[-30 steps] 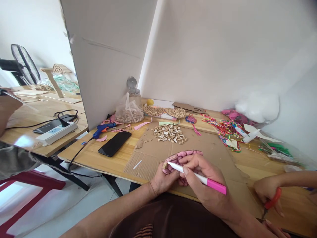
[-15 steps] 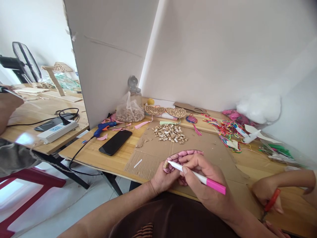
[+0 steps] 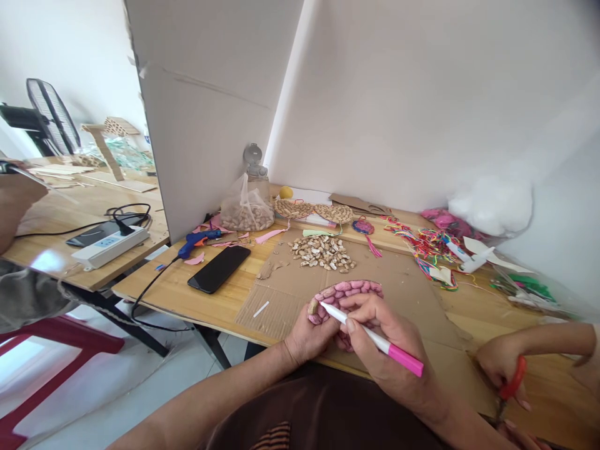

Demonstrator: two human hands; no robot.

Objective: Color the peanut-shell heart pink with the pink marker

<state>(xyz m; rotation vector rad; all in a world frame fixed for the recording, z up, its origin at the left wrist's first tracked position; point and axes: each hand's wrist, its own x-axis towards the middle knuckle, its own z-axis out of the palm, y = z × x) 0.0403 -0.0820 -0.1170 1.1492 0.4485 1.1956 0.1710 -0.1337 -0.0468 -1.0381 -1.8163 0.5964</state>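
My left hand (image 3: 308,336) grips the left edge of a pink shell-covered piece (image 3: 359,287). One shell (image 3: 314,307) on that edge is still tan. In my right hand (image 3: 391,347) is a white marker (image 3: 356,325) with a pink end, its tip touching or very close to the shells beside the tan one. My right hand hides part of the piece. Behind it, a pile of shell pieces (image 3: 322,252) lies on the cardboard sheet (image 3: 394,269).
A phone (image 3: 219,269) and a blue glue gun (image 3: 199,241) lie to the left. Behind are a bag of shells (image 3: 247,212) and woven-looking pieces (image 3: 293,209). Colourful threads (image 3: 429,242) lie at the right, where another person's hand (image 3: 501,359) holds red scissors (image 3: 513,381).
The pink piece has tilted a little, showing more of its shells. The marker's pink end has dipped slightly lower. At the right, the other person's scissors have turned and moved a little.
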